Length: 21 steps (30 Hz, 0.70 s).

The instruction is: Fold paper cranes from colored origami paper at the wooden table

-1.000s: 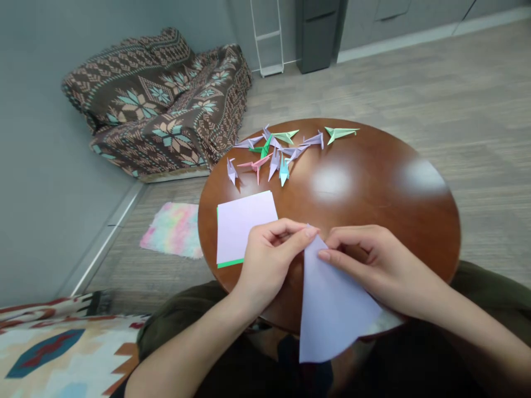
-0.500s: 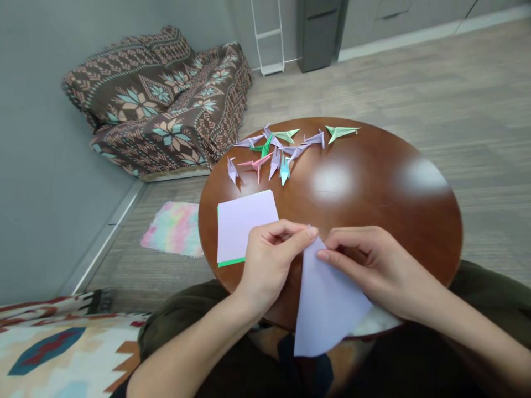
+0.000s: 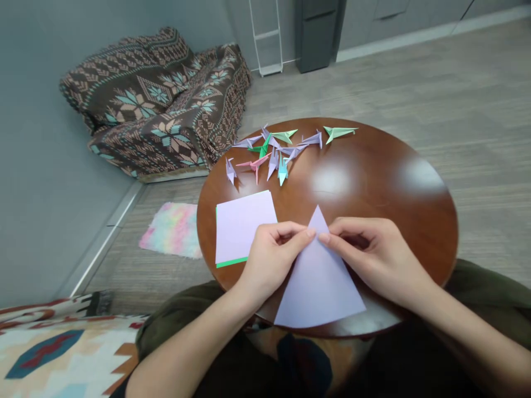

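A lilac sheet of origami paper [image 3: 320, 284], triangular in outline, is held at the near edge of the round table. Its narrow tip points away from me and its wide end lies toward my lap. My left hand [image 3: 276, 254] pinches the left edge just below the tip. On the opposite edge, my right hand [image 3: 367, 251] pinches the paper at about the same height. Left of my left hand lies a stack of square paper [image 3: 244, 224], lilac on top with green showing beneath.
Several folded paper cranes [image 3: 272, 160] in lilac, green, pink and blue stand at the back left of the brown table [image 3: 394, 210]. A pale green crane [image 3: 338, 133] sits apart on their right. Beyond are a covered sofa [image 3: 166, 110] and a fluffy pastel mat [image 3: 172, 229].
The paper has turned so its tip points straight away from me and its wide end has risen. Both hands now grip lower than the tip, on opposite edges.
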Each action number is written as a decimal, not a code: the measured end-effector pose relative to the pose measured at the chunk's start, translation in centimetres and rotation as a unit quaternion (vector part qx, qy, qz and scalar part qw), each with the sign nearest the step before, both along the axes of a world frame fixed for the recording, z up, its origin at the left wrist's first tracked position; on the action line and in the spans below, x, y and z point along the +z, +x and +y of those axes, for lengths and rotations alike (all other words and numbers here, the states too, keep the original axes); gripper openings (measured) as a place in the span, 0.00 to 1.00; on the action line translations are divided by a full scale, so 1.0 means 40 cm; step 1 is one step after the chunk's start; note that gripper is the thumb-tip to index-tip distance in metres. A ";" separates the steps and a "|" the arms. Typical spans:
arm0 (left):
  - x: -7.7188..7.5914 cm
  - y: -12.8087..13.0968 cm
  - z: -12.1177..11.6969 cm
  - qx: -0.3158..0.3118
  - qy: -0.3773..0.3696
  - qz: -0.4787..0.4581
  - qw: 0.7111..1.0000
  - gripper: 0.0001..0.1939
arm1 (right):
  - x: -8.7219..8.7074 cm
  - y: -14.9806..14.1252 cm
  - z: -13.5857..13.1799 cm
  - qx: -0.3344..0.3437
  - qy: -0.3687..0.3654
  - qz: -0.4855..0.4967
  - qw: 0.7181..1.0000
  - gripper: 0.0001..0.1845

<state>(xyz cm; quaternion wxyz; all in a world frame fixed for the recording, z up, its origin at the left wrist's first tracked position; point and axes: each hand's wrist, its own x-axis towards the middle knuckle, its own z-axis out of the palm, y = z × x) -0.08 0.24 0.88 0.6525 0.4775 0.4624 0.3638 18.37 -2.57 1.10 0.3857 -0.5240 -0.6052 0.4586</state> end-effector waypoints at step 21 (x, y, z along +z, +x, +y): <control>0.011 -0.026 0.009 -0.220 0.024 0.147 0.964 0.12 | -0.008 0.065 0.050 0.207 -0.042 -0.028 0.977 0.05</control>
